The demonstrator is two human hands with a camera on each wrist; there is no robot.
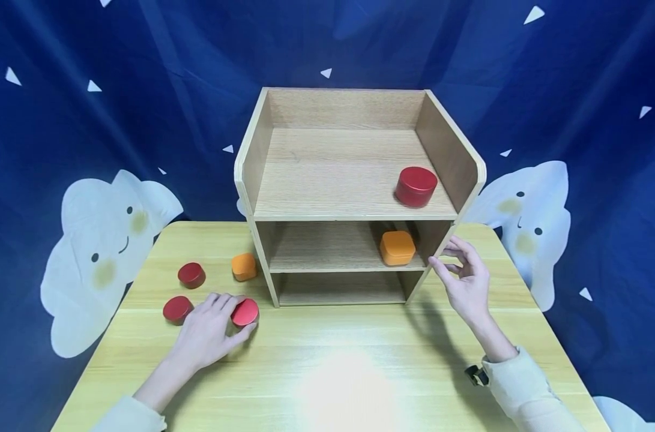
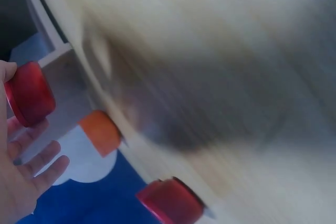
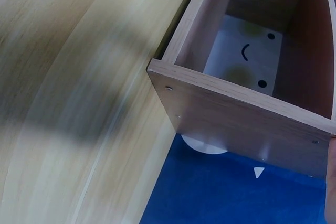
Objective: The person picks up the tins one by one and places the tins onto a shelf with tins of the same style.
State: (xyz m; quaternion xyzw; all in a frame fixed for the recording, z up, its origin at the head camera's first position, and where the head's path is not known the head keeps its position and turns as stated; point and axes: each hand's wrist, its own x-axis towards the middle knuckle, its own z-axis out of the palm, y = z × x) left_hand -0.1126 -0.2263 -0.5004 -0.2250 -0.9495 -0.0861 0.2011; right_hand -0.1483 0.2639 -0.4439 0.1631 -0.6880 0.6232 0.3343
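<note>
My left hand (image 1: 209, 331) pinches a small red round tin (image 1: 245, 312) between thumb and fingers, over the left part of the table. The same red tin (image 2: 32, 93) shows in the left wrist view, with the other fingers spread below it. At the right, my right hand (image 1: 464, 282) touches the outer right side of a wooden shelf (image 1: 354, 217), thumb near its front edge and fingers along the panel. Only a sliver of that hand (image 3: 331, 182) enters the right wrist view, right at the side panel (image 3: 241, 119).
Two more red tins (image 1: 191, 275) and an orange rounded-square tin (image 1: 244, 266) sit left of the shelf. A larger red tin (image 1: 416, 186) stands on the top level, and a larger orange tin (image 1: 397, 248) on the middle one. Behind hangs a blue curtain (image 1: 197, 90).
</note>
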